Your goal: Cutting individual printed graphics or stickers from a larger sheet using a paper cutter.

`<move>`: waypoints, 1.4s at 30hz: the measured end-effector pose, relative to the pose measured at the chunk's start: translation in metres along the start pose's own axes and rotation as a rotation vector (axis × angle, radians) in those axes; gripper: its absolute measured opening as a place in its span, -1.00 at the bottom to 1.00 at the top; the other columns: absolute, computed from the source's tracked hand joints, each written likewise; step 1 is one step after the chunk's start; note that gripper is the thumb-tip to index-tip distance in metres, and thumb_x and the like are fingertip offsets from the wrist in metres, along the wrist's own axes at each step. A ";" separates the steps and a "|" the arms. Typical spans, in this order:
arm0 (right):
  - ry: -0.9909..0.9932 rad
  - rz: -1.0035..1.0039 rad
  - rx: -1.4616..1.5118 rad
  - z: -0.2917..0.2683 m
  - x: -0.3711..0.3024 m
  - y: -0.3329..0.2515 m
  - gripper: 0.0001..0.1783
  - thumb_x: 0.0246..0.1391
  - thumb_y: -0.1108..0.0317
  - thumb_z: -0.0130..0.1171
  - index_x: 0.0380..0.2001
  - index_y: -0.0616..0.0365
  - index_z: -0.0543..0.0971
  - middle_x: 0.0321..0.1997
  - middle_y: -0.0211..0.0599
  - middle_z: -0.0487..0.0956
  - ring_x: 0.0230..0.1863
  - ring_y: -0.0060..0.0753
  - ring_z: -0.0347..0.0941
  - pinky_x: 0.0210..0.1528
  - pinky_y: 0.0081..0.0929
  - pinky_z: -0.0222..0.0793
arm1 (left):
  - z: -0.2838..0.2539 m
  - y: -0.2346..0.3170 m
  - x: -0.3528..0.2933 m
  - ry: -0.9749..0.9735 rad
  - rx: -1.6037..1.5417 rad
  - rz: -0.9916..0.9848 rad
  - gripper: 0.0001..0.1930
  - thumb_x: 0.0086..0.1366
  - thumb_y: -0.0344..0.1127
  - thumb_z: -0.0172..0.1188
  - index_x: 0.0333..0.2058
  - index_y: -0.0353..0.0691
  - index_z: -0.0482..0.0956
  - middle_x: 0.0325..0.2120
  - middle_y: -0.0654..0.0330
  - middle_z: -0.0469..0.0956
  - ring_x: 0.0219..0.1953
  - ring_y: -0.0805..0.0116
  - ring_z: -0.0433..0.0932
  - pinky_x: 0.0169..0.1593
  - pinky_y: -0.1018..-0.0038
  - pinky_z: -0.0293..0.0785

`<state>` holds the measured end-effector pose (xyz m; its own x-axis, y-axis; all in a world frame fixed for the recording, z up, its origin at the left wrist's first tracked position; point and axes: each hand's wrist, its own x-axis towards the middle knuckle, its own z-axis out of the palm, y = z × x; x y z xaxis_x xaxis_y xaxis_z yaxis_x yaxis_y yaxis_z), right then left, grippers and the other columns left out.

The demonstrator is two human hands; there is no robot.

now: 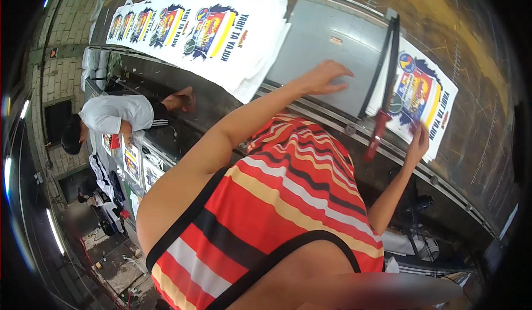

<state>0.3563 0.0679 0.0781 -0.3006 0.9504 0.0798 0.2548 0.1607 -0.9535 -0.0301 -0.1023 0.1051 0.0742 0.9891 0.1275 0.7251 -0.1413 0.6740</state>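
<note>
My left hand (326,78) hovers over the grey bed of a guillotine paper cutter (310,44), its fingers stretched out and holding nothing. The cutter's black blade arm (390,60) lies along the bed's right edge and ends in a red handle (379,134) close to me. Just right of the arm is a white sheet with a colourful print (421,88), lying on the table. My right hand (419,142) is at this sheet's near edge, fingertips over the print. Those fingertips are blurred, so whether they grip the paper is unclear.
Left of the cutter, overlapping white printed sheets (221,60) fan out in a long row on the scratched table (471,144). A metal rail (443,185) runs along the table's near edge. At the left, a person in a white shirt (119,113) bends over another table with prints.
</note>
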 end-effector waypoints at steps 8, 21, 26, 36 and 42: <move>-0.055 0.331 0.126 0.145 -0.148 -0.063 -0.73 0.36 0.37 0.07 0.03 0.25 0.57 -0.36 -0.32 0.60 -0.37 -0.57 0.54 -0.32 -0.60 0.47 | -0.164 -0.152 -0.101 0.426 -0.010 -0.313 -0.73 0.33 -0.32 0.22 -0.01 -0.19 0.61 -0.07 0.14 0.65 -0.01 0.19 0.62 0.13 0.39 0.46; -0.512 0.042 0.088 0.486 -0.104 -0.207 -0.72 0.25 0.43 0.11 0.01 0.22 0.56 -0.05 -0.23 0.62 -0.13 -0.34 0.59 -0.11 -0.46 0.50 | -0.266 -0.308 -0.045 -0.137 0.202 -0.039 -0.70 0.15 -0.16 0.41 -0.21 -0.20 0.67 -0.19 0.11 0.64 -0.06 0.11 0.56 0.05 0.23 0.47; -0.427 0.361 0.327 0.527 -0.120 -0.183 -0.59 0.26 0.32 0.09 0.15 0.20 0.46 0.09 -0.15 0.55 -0.08 -0.25 0.59 0.00 -0.35 0.48 | -0.317 -0.337 -0.069 0.122 -0.055 -0.186 -0.61 0.21 -0.07 0.42 -0.17 -0.29 0.65 -0.20 0.11 0.65 -0.08 0.28 0.57 0.02 0.35 0.49; -0.611 0.292 -0.244 0.546 -0.103 -0.166 -0.49 0.20 0.26 0.19 0.17 0.20 0.43 -0.10 -0.11 0.62 -0.31 -0.30 0.63 -0.24 -0.40 0.56 | -0.381 -0.253 -0.047 0.332 -0.045 -0.253 -0.85 0.39 -0.26 0.20 -0.22 -0.21 0.63 -0.47 0.34 0.61 -0.39 0.54 0.54 -0.28 0.54 0.46; -0.461 0.565 0.235 0.547 -0.109 -0.168 -0.53 0.10 0.42 0.23 0.09 0.29 0.43 -0.27 -0.09 0.63 -0.59 -0.38 0.60 -0.58 -0.47 0.51 | -0.277 -0.268 -0.047 -0.098 0.091 0.173 -0.73 0.24 -0.23 0.31 -0.18 -0.30 0.64 -0.23 -0.03 0.63 -0.06 -0.03 0.56 0.07 0.19 0.44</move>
<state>-0.1563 -0.2082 0.0709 -0.5489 0.6556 -0.5186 0.2970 -0.4270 -0.8541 -0.4181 -0.1225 0.1200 0.2657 0.9505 0.1611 0.7543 -0.3091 0.5792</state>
